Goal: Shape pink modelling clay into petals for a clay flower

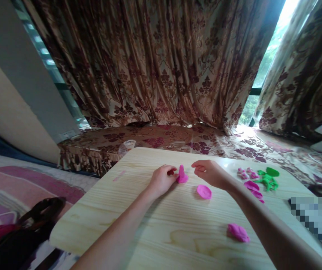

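Observation:
A pink modelling clay piece (182,176) stands upright on the table, with a narrow tip and a wider, spread base. My left hand (163,180) is at its left side, fingers curled, with the fingertips at the base. To the right of the clay, my right hand (210,173) hovers with its fingers pointing left, apart from it and holding nothing visible. A flat, round pink clay disc (204,192) lies between the upright piece and my right forearm. Nearer to me rests a crumpled pink clay lump (238,233).
Several pink clay petals (252,186), green clay pieces (268,182) and pink-and-white bits (247,173) lie on the right of the wooden table (93,221). A blurred-out flat object (315,217) is at the right edge. A clear plastic cup (127,146) stands behind the table.

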Demonstrator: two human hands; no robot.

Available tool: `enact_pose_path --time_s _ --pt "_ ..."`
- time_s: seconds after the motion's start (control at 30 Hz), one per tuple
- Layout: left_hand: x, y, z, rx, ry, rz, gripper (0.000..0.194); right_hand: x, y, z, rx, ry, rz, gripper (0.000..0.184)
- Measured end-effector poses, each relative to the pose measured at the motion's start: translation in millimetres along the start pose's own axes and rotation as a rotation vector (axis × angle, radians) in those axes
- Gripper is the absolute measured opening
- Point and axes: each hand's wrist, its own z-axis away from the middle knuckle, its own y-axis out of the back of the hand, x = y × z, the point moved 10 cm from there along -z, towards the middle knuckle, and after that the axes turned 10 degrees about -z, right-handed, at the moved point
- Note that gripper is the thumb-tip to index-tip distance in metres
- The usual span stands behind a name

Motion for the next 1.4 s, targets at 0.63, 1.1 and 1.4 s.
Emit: enact_pose_path --time_s 0.63,1.1,1.4 --pt "59.7 -11.5 54.2 -0.204 0.304 0.727 0.042 -49.8 49.7 77.7 0.394 0.241 -0.206 0.008" --pt "5.8 9.5 -11.3 -0.078 0.421 0.861 0.026 -40.3 3.8 -20.2 0.082 0.016 -0.759 0.015" --pt "-11.0 -9.4 -11.4 -0.15 0.49 0.811 0.026 -10.0 -7.6 -27.1 0.121 -0.137 -0.786 0.007"
